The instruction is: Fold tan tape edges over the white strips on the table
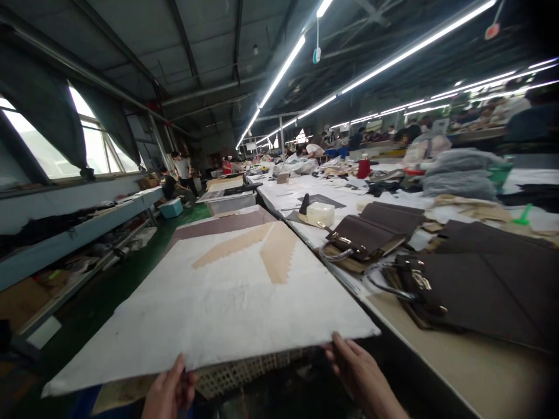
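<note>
Seen from the head camera, your left hand point(168, 393) gripped the near edge of a large white sheet point(218, 302), thumb on top and the fingers curled out of sight beneath it. Your right hand point(356, 372) pinched the same edge further toward the near right corner, thumb tip on the upper face and the other fingers below. Held thus between both hands, the sheet lay nearly flat and stretched away from you, just beside the left edge of the long worktable point(458, 355). Two tan strips point(262, 247) with saw-toothed edges lay on its far half, meeting in a V. Beyond the sheet's far edge showed a brown panel point(218, 224). Under the near edge, between your hands, a pale mesh crate point(244, 372) was partly visible. On the worktable to your right lay dark brown bag panels point(489, 285) with metal fittings, and a second brown bag piece point(375, 230) lay further back, near a white container point(320, 214). Grey bundles point(460, 171) were stacked further along the table. Shelving point(78, 233) ran beneath the windows on the left. Other people stood well apart in the blurred background.
</note>
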Tool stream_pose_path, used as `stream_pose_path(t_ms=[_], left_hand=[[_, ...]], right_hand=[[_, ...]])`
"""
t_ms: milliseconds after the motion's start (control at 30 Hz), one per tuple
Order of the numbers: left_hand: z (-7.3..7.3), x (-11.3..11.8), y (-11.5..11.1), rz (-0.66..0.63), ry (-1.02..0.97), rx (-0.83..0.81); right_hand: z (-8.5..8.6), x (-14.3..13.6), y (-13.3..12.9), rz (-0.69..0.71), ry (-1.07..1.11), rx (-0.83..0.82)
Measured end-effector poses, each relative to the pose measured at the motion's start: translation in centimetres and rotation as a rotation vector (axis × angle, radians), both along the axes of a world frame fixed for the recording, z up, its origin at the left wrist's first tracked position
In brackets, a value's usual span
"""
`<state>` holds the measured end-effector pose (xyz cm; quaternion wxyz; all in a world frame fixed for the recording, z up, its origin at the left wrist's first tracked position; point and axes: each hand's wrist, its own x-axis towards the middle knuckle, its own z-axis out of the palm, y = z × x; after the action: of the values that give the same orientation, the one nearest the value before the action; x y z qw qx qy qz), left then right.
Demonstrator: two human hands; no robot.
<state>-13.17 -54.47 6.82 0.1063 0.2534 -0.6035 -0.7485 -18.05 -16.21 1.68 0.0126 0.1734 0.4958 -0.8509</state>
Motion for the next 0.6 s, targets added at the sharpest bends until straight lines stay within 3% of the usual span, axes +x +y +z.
stream_pose_path(t_ms=[100, 167, 333, 467, 600], left_hand=[[0.1, -4.8, -3.3, -0.036, 0.086, 0.025], [-0.1, -7.9, -4.8, -0.07, 0.084, 0.008], [-2.3, -13.2, -6.2, -0.243, 0.114, -0.172], [-3.4, -13.6, -6.0, -0.402, 0.133, -0.471], [-3.3, -10.9, -5.3, -0.638, 0.218, -0.74]], right_hand=[[2.8, -3.1, -2.7, 0.105, 0.156, 0.091], [3.7, -5.7, -4.2, 0.147, 0.173, 0.118], [2.2, -10.4, -6.5, 0.147, 0.261, 0.313], [0.5, -10.4, -7.9, 0.202, 0.372, 0.618], [-0.5, -8.6, -9.0, 0.334, 0.528, 0.851]])
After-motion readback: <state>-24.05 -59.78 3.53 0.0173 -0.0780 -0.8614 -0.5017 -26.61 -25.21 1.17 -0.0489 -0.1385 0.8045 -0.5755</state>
